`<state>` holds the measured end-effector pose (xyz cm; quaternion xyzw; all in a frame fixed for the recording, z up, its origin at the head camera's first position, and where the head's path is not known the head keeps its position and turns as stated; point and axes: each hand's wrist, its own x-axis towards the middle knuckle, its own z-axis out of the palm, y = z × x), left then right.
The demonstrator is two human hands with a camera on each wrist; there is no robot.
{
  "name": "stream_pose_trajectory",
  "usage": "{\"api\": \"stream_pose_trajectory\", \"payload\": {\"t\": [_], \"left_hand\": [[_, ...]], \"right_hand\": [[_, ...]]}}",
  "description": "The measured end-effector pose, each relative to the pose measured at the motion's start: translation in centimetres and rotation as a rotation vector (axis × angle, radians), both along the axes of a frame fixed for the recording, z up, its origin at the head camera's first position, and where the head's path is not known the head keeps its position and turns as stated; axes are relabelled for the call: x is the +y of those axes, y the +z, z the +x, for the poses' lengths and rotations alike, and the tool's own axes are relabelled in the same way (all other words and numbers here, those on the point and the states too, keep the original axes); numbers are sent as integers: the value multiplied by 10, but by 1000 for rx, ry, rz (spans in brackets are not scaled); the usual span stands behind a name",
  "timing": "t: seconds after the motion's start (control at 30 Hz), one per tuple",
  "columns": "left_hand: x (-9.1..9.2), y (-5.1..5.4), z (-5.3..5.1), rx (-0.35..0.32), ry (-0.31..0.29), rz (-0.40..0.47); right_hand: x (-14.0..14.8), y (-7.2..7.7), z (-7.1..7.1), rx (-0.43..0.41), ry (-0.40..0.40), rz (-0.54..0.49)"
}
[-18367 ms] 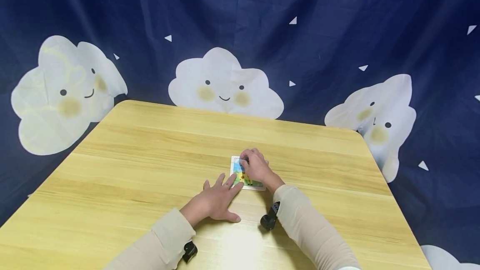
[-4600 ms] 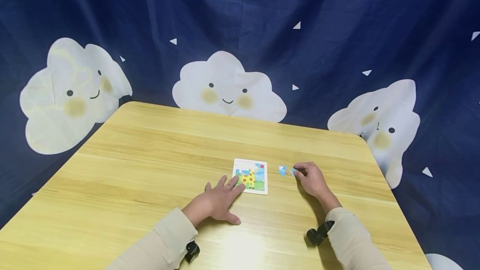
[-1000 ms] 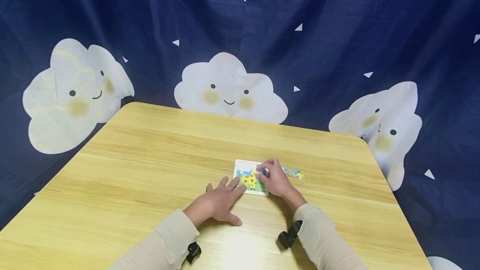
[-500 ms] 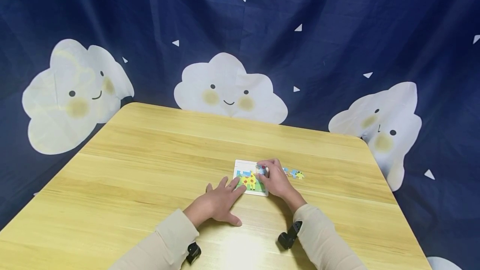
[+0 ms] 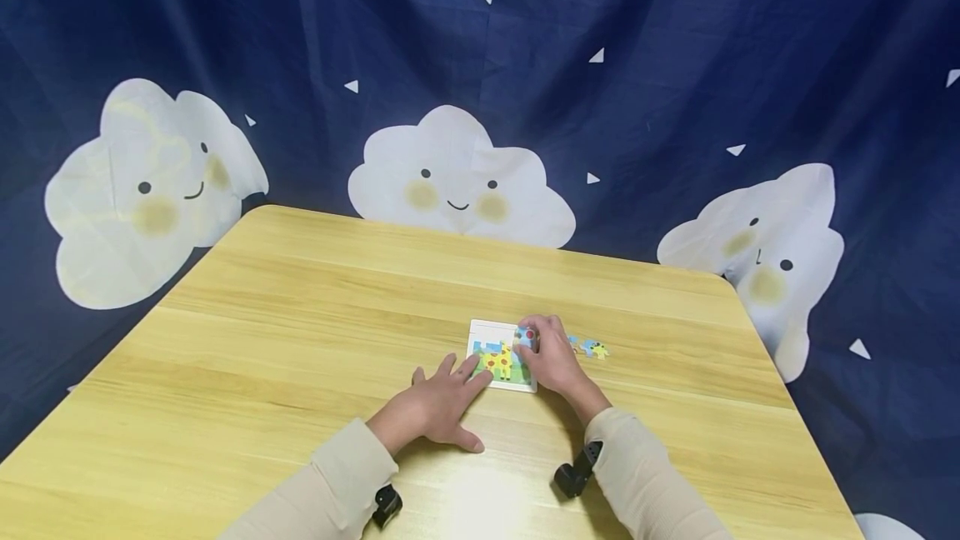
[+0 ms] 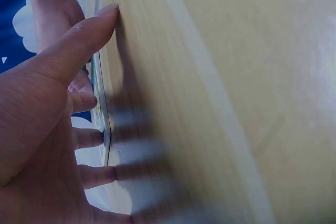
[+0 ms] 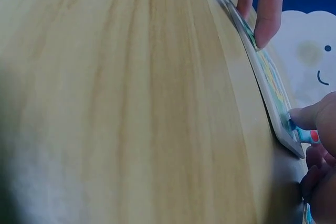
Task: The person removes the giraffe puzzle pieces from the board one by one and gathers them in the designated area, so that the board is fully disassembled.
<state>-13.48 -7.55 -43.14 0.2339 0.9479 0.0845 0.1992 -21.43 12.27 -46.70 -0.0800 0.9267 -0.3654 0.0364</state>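
Observation:
A puzzle board [image 5: 501, 386] with a white rim and a yellow giraffe picture lies on the table. Its upper left part shows plain white. My left hand [image 5: 438, 407] is spread flat, two fingertips resting on the board's left side. At the upper right corner my right hand [image 5: 553, 357] pinches a blue puzzle piece [image 5: 522, 335] with a red dot. In the right wrist view the piece [image 7: 313, 136] is between thumb and fingers, tilted at the board's edge [image 7: 268, 98]. The left wrist view shows the left hand [image 6: 47, 108] with fingers straight.
Several loose puzzle pieces [image 5: 596, 348] in blue and yellow lie right of the board, partly behind the right hand. The wooden table [image 5: 337, 298] reaches back to a dark blue curtain [image 5: 420, 23] with white clouds. Black devices [image 5: 573, 477] are strapped at both wrists.
The right hand has come from the loose pieces to the board's upper right corner with a piece, which has shifted slightly right and turned in its fingers. The left hand stays on the board.

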Motion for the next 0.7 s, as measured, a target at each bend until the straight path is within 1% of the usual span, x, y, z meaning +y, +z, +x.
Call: {"api": "stream_pose_trajectory", "payload": {"t": [0.23, 0.4, 0.57, 0.7], "left_hand": [[-1, 1, 0, 6, -2, -4], [-1, 1, 0, 12, -6, -9], [0, 1, 0, 14, -3, -2], [-1, 1, 1, 14, -2, 9]], "right_hand": [[3, -2, -2, 43, 20, 6], [5, -4, -2, 45, 25, -34], [7, -4, 0, 91, 18, -92], [11, -4, 0, 122, 11, -106]]}}
